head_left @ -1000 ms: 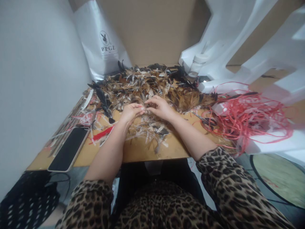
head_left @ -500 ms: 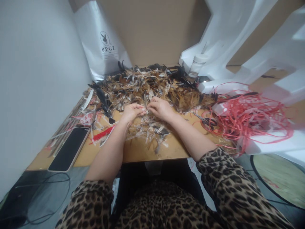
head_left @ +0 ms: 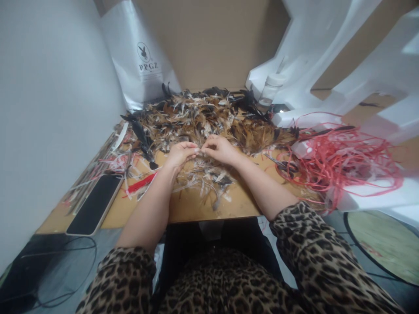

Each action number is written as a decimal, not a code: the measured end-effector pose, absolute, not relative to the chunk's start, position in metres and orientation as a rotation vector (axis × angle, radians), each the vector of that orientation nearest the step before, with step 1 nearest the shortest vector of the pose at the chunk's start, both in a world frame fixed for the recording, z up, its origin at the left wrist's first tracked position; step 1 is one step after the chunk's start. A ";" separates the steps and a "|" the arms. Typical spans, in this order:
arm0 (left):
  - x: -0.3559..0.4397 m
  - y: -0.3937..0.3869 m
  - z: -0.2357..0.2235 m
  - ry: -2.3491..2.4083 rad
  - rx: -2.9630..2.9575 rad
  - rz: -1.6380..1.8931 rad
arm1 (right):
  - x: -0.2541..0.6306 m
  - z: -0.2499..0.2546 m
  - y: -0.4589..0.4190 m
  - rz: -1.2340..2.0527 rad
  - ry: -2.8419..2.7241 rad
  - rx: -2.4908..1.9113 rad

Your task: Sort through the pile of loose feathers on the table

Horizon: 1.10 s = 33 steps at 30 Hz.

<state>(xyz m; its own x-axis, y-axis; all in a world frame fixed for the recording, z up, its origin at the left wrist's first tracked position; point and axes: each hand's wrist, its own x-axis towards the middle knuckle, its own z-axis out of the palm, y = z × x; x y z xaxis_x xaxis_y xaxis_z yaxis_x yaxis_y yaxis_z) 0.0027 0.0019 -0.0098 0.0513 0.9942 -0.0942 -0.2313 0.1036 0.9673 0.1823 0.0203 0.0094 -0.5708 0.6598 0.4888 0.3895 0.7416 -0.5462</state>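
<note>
My left hand (head_left: 182,154) and my right hand (head_left: 220,149) meet fingertip to fingertip over the front of a feather pile. Both are closed in a pinch. A feather (head_left: 198,138) seems to rise from between the fingertips, though its lower end is hidden by them. Behind the hands spreads a wide heap of brown, white and black feathers (head_left: 209,111). Below them, scraps of feather and down (head_left: 209,176) lie on the yellow-brown table (head_left: 209,211).
To the left are a phone (head_left: 94,205), a red strip (head_left: 141,182) and thin sticks (head_left: 87,185). Scissors (head_left: 284,165) lie beside tangled red plastic ribbon (head_left: 343,161) on the right. A silvery bag (head_left: 131,52) and a lidded bottle (head_left: 272,87) stand behind.
My right hand's fingers have shifted very slightly to the left, and its thumb and forefinger show more apart from the rest. Everything else looks the same.
</note>
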 end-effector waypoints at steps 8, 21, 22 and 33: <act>0.006 0.000 -0.013 1.069 1.303 1.165 | 0.180 0.006 0.018 0.717 -2.208 -0.851; 0.011 0.003 -0.020 1.314 1.785 1.229 | 0.181 0.000 0.021 0.713 -2.254 -1.072; 0.011 0.002 -0.021 1.332 1.863 1.232 | 0.181 -0.001 0.022 0.734 -2.249 -1.076; 0.011 -0.001 -0.016 1.407 2.173 1.262 | 0.181 -0.012 0.029 0.905 -2.181 -1.040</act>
